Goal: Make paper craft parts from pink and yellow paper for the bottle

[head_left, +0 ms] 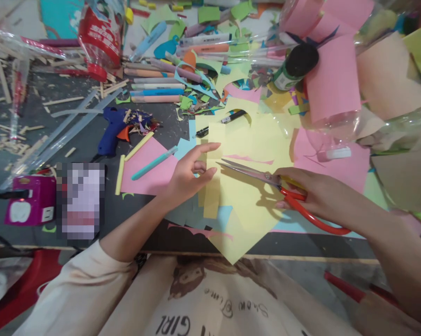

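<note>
My left hand (192, 170) is over the middle of the paper pile, index finger and thumb curved around a narrow yellow paper strip (212, 200). The strip looks pinched by the fingers, though the contact is partly hidden. In my right hand (308, 191) is a pair of scissors (252, 172) with red handles. Their slightly parted blades point left, tips close to the strip's right edge. Beneath both hands lies a larger yellow sheet (255, 205), one corner past the table's front edge. A thin pink paper scrap (248, 159) rests on it just above the blades.
Left of my hands are a blue glue gun (110, 130), pink paper (154, 161) with a teal marker (154, 163), and a phone (80, 200). Markers (157, 88) and paper scraps crowd the back. At right stand a dark-capped bottle (296, 67) and a pink-wrapped plastic bottle (332, 79).
</note>
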